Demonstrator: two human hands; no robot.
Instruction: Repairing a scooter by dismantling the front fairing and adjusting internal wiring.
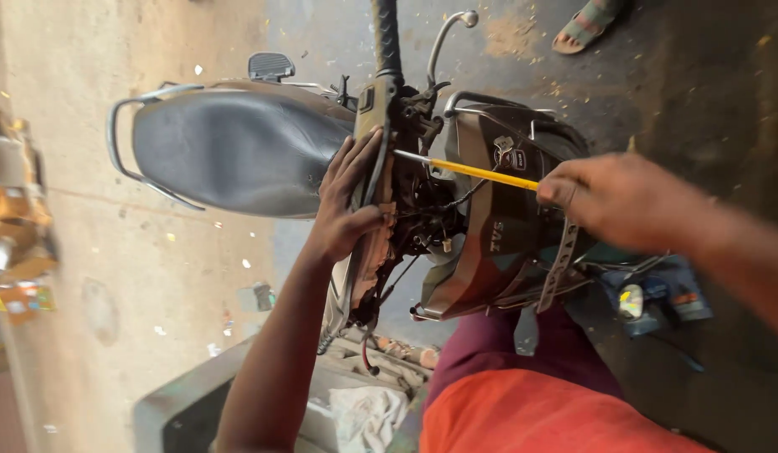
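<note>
**Two hands on an opened scooter head**

One scooter [238, 151] fills the middle of the frame, its front cover [498, 226] hanging loose with wiring [422, 210] bared at centre. Judging by that, the opening-up looks done, and work inside the handlebar head is under way and unfinished.

Left hand [343, 205], centre frame: fingers wrapped around the handlebar housing [374, 109], steadying it. Right hand [611, 197], right of centre: fingers closed on one yellow-handled screwdriver [481, 171], its tip in the wiring cavity.

Counts: one black seat [229, 151], one grip [386, 38], one brake lever [443, 38], one rag [368, 415] at the bottom, and one sandalled foot [586, 25] of another person at the upper right.
</note>
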